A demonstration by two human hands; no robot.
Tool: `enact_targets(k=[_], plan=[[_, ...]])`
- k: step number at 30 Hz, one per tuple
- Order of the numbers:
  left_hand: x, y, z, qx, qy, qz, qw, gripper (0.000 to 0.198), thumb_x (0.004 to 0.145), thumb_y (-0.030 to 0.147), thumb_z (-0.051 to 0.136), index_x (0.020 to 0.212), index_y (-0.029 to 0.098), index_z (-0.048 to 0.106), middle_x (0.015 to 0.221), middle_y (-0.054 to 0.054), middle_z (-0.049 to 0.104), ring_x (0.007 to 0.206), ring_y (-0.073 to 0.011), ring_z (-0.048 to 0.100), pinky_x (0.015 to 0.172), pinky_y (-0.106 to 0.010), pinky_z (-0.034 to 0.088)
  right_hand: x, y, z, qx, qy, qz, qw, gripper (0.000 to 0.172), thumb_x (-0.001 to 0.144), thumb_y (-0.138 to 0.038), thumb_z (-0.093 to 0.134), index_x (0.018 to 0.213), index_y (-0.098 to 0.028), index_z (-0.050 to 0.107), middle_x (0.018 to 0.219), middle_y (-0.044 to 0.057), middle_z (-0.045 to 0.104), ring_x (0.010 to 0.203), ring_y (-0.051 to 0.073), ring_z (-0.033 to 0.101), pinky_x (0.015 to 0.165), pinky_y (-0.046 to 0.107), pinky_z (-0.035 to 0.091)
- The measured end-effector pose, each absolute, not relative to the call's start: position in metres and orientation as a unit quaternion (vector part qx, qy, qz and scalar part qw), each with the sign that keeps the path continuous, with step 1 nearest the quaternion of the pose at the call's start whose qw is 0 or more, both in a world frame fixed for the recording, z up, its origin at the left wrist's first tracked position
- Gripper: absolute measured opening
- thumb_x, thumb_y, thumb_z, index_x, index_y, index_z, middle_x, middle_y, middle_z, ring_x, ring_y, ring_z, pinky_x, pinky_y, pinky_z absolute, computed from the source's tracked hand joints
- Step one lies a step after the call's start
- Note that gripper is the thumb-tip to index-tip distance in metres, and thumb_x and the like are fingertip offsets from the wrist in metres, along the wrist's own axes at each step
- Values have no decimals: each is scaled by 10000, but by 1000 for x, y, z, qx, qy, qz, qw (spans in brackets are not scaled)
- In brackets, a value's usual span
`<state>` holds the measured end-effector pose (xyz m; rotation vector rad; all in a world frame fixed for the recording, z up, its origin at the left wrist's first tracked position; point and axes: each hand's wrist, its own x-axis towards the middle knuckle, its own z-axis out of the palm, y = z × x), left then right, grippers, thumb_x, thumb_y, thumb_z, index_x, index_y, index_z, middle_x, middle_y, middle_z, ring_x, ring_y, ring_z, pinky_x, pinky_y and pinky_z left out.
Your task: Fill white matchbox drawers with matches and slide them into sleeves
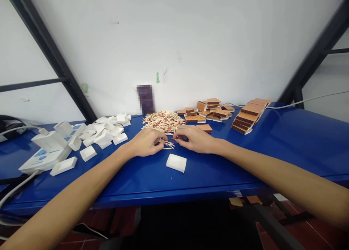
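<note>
Loose wooden matches (169,145) with red heads lie in a small bunch at the fingertips of my left hand (147,141). Its thumb and fingers are curled closed on some of them. Opposite, my right hand (195,139) is bent with thumb and forefinger close together, and a red match head shows at their tips. Just behind both hands rises a large heap of matches (163,121). Nearer the table's front edge is a white matchbox tray (176,163); its inside is hard to make out.
Many white matchbox trays (105,130) are piled at left, beside a white power strip (45,159) with plugs and cables. Brown matchbox sleeves (215,112) lie in a pile behind my right hand. Stacked matchboxes (251,115) lean farther right on the blue table (294,144).
</note>
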<state>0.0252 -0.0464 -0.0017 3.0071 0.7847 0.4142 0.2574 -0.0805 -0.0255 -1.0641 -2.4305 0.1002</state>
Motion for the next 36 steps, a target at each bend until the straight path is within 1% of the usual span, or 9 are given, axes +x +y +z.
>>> enact_targets(k=[7,12,20,22,26,28,30,33,36], plan=[[25,-48,-1,961,251,116,11,273,856,241,471,964,204,719,604,29,591,531,-108,502,572,-246,358,255,-90,-19,-375,-904,41,201,152,930,-236,543,987,-188,676,892,44,597,776,159,542,677,271,364],[26,-49,0,962,253,103,16,290,874,260,461,993,210,721,580,30,573,515,-113,484,556,-251,341,254,-93,-18,-369,-907,26,201,153,918,-256,564,978,-188,687,875,42,597,765,157,543,677,271,362],[27,-49,-1,966,242,87,23,352,877,231,461,1139,209,694,625,17,614,563,-123,539,592,-252,376,255,-88,-21,-367,-907,30,206,124,897,-244,579,913,-173,680,782,19,623,702,140,535,650,263,344],[27,-49,-2,968,238,79,23,360,880,225,454,1157,204,684,614,19,607,560,-125,541,584,-251,371,256,-88,-21,-369,-906,29,204,150,906,-243,562,949,-173,688,781,21,630,693,142,532,647,264,343],[27,-49,-2,967,243,68,28,404,874,205,438,1230,197,629,573,37,565,528,-128,519,566,-248,356,257,-89,-20,-361,-910,29,200,267,924,-229,541,1146,-200,687,886,49,651,755,160,561,684,277,363],[26,-49,-1,965,248,77,37,411,873,208,444,1255,199,594,559,52,544,515,-124,505,558,-247,348,258,-90,-20,-359,-913,28,192,286,931,-232,532,1167,-213,693,918,60,645,777,167,566,692,284,367],[26,-49,0,961,255,93,41,364,883,234,454,1217,197,593,557,58,533,510,-120,498,550,-247,343,258,-89,-20,-361,-914,24,183,273,936,-241,524,1128,-211,716,912,62,630,781,169,564,685,285,365],[25,-50,1,960,255,105,37,255,907,292,456,1065,193,629,558,50,525,519,-120,498,552,-250,344,260,-87,-22,-367,-913,24,179,252,930,-244,529,1070,-198,734,876,54,608,770,166,557,675,283,362],[25,-50,2,964,244,100,37,242,907,344,486,1011,195,647,582,40,540,554,-125,521,583,-251,363,261,-86,-22,-372,-910,23,181,227,918,-239,540,1018,-192,739,858,46,602,757,159,549,670,279,356]])
